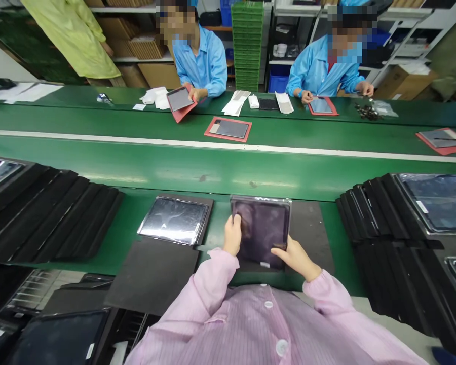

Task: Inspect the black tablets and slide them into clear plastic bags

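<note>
Between my two hands is a dark tablet screen panel (264, 228) with a clear film edge and a small white label near its lower edge. My left hand (233, 234) grips its left side, thumb on the face. On the lower right side, my right hand (293, 256) holds it the same way, fingers hidden behind. Under and right of the panel lies a black foam sheet (311, 233) on the green bench. To the left, another film-covered screen panel (175, 218) reflects light on a foam sheet, with a further black foam sheet (155, 274) in front.
Stacks of foam sheets and panels stand at left (49, 213) and right (395, 253). More panels (61, 337) sit low at the left. Across the green conveyor (167, 159), two people in blue handle panels on red sheets. A red sheet with a panel (228, 129) lies between.
</note>
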Available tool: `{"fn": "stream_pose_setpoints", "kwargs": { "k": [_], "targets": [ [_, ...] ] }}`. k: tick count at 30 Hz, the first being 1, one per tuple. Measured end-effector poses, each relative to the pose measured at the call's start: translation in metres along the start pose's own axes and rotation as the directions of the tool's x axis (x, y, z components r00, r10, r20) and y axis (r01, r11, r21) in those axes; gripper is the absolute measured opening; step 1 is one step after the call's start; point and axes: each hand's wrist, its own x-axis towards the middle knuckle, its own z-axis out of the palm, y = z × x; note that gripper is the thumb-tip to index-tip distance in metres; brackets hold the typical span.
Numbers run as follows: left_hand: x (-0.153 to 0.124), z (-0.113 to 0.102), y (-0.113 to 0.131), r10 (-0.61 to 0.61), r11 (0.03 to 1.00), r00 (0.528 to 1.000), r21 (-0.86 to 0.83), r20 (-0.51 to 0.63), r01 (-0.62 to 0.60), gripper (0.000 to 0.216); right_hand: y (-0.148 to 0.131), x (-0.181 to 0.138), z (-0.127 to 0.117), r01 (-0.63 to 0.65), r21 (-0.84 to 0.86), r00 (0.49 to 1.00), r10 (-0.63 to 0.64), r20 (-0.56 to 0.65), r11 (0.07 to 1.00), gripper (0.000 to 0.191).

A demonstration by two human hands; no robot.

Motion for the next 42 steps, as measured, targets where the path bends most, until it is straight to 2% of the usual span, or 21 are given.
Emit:
{"fn": "stream_pose_setpoints", "kwargs": {
  "k": [3,6,8,10,13,16,19,21,24,30,42],
  "targets": [
    [0.008,0.030,-0.007,-0.078,0.997,0.997,-0.018,-0.008,0.078,0.052,-0.031,-0.017,-0.006,-0.032,-0.217,0.998,0.021,-0.055,0.976,0.054],
    [0.004,0.053,-0.006,-0.058,0.997,0.998,-0.042,0.009,0.058,0.042,-0.058,-0.027,-0.001,-0.120,-0.456,0.992,0.097,-0.074,0.882,0.055],
    [0.003,0.058,0.000,-0.006,0.997,0.999,-0.070,0.047,0.009,0.042,-0.065,-0.025,0.008,-0.140,-0.508,0.990,0.138,-0.041,0.850,0.054],
    [0.007,0.056,0.008,0.043,0.995,0.993,-0.098,0.109,-0.033,0.045,-0.062,-0.018,0.017,-0.131,-0.403,0.991,0.126,-0.039,0.906,0.049],
    [0.016,0.047,0.019,0.084,0.991,0.980,-0.116,0.183,-0.063,0.043,-0.050,0.006,0.023,-0.059,-0.006,0.986,0.057,-0.158,0.998,0.029],
    [0.023,0.039,0.023,0.108,0.989,0.969,-0.120,0.223,-0.082,0.037,-0.043,0.040,0.017,-0.001,0.237,0.978,0.050,-0.203,0.971,0.030],
    [0.027,0.036,0.026,0.128,0.988,0.957,-0.122,0.258,-0.100,0.032,-0.042,0.070,0.005,-0.025,0.367,0.989,0.076,-0.126,0.930,0.043],
    [0.029,0.036,0.028,0.139,0.987,0.949,-0.120,0.284,-0.109,0.030,-0.043,0.082,-0.001,-0.048,0.446,0.994,0.084,-0.062,0.894,0.044],
    [0.034,0.035,0.033,0.150,0.987,0.937,-0.104,0.317,-0.122,0.028,-0.043,0.087,-0.008,-0.064,0.533,0.997,0.081,-0.009,0.843,0.039],
    [0.038,0.033,0.036,0.151,0.989,0.922,-0.055,0.356,-0.141,0.026,-0.045,0.085,-0.010,-0.085,0.625,0.995,0.096,0.016,0.776,0.031],
    [0.035,0.026,0.032,0.147,0.986,0.919,0.016,0.367,-0.164,0.028,-0.042,0.084,-0.006,-0.082,0.683,0.997,0.065,0.052,0.726,0.030]
  ]
}}
